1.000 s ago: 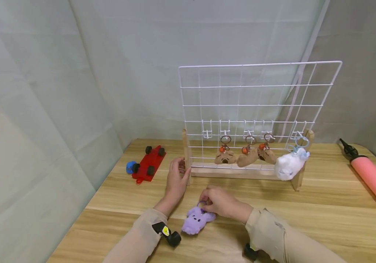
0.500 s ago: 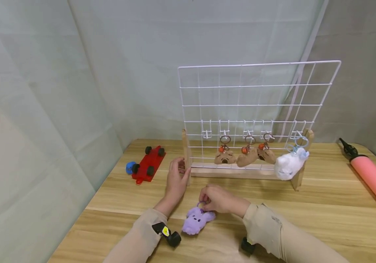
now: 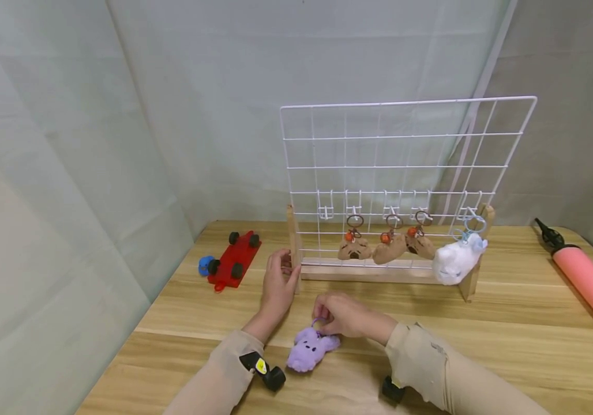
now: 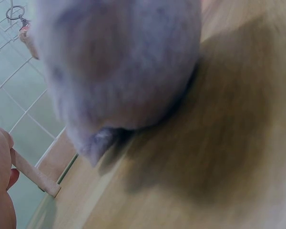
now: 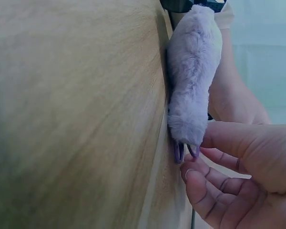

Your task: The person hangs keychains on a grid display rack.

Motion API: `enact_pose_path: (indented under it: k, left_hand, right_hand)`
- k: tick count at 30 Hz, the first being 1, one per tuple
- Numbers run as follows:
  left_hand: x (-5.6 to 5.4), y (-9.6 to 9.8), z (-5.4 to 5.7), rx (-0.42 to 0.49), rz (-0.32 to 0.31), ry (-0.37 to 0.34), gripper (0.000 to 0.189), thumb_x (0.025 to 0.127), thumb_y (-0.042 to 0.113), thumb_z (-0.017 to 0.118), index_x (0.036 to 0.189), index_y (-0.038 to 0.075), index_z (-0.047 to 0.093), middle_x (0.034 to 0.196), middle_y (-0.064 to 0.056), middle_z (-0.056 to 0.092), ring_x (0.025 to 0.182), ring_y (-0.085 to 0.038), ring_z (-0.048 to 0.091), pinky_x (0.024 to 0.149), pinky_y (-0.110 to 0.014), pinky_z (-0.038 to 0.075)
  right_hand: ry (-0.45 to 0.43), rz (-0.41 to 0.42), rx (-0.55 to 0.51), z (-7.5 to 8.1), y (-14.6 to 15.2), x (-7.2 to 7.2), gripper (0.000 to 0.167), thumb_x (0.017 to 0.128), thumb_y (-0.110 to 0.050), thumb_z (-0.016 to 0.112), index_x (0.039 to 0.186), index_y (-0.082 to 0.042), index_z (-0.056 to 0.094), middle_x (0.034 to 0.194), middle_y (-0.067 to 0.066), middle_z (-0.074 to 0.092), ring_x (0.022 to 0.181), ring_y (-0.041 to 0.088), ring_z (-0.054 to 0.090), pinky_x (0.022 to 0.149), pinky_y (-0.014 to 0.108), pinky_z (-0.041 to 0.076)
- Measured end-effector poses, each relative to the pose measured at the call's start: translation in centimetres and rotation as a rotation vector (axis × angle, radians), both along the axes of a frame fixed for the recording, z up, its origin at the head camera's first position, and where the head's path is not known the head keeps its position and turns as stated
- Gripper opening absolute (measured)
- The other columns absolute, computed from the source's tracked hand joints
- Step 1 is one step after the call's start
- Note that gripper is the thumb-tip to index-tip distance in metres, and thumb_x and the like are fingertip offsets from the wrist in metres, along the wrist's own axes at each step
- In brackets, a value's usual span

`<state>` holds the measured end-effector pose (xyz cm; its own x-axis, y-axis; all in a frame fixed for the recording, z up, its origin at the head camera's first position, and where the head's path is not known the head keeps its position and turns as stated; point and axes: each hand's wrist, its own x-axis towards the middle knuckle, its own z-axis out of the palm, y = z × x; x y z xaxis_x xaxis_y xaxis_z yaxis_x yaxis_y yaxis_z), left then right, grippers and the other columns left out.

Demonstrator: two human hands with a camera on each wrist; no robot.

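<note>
A purple plush keychain [image 3: 307,349] with a small dog-like face lies on the wooden table in front of me. My right hand [image 3: 345,314] pinches its purple ring between thumb and fingers; the right wrist view shows the plush [image 5: 193,76] edge-on beside the fingertips. At the display rack, my left hand [image 3: 278,282] holds the left wooden post [image 3: 293,245], thumb in front and fingers partly hidden behind it. In the left wrist view the blurred plush [image 4: 119,62] fills the upper middle, with the left hand [image 4: 0,181] by the post at lower left.
Brown plush keychains [image 3: 355,248] and a white one [image 3: 457,260] hang from hooks on the white wire grid [image 3: 405,135]. The leftmost hook [image 3: 326,211] is bare. At left lies a red toy car [image 3: 236,258] by a blue piece [image 3: 205,264]; a pink hand pump [image 3: 592,285] lies far right.
</note>
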<state>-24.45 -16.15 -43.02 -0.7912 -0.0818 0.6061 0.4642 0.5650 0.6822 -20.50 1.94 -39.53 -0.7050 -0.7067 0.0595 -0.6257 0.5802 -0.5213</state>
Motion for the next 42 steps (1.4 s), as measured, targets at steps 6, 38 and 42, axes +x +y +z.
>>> enact_pose_path:
  k: [6,38,42]
  left_hand:
    - [0.1,0.1,0.1,0.013,-0.001,-0.012,0.037,0.087,-0.002,0.064,0.12,-0.006,0.047,0.107,-0.021,0.054,0.089,-0.027,0.059,0.075,-0.034,0.057]
    - [0.0,0.2,0.2,0.014,0.005,-0.003,0.038,0.085,-0.002,0.066,0.119,-0.005,0.048,0.106,-0.021,0.055,0.089,-0.027,0.059,0.074,-0.031,0.057]
    - [0.1,0.1,0.3,0.017,0.002,-0.013,0.038,0.086,-0.002,0.066,0.119,-0.005,0.048,0.106,-0.021,0.054,0.089,-0.027,0.059,0.074,-0.03,0.057]
  right_hand:
    - [-0.035,0.014,-0.088,-0.1,0.3,0.0,0.014,0.079,-0.009,0.076,0.086,-0.01,0.065,0.072,-0.002,0.064,0.066,0.0,0.052,0.061,0.015,0.044]
    - [-0.063,0.047,-0.225,5.7,3.2,1.8,0.004,0.088,0.001,0.062,0.09,0.0,0.066,0.077,0.008,0.07,0.062,0.002,0.061,0.056,0.014,0.053]
    - [-0.049,0.044,-0.206,6.9,3.6,1.8,0.005,0.089,0.0,0.061,0.092,-0.002,0.065,0.079,0.007,0.069,0.063,0.002,0.061,0.057,0.015,0.053]
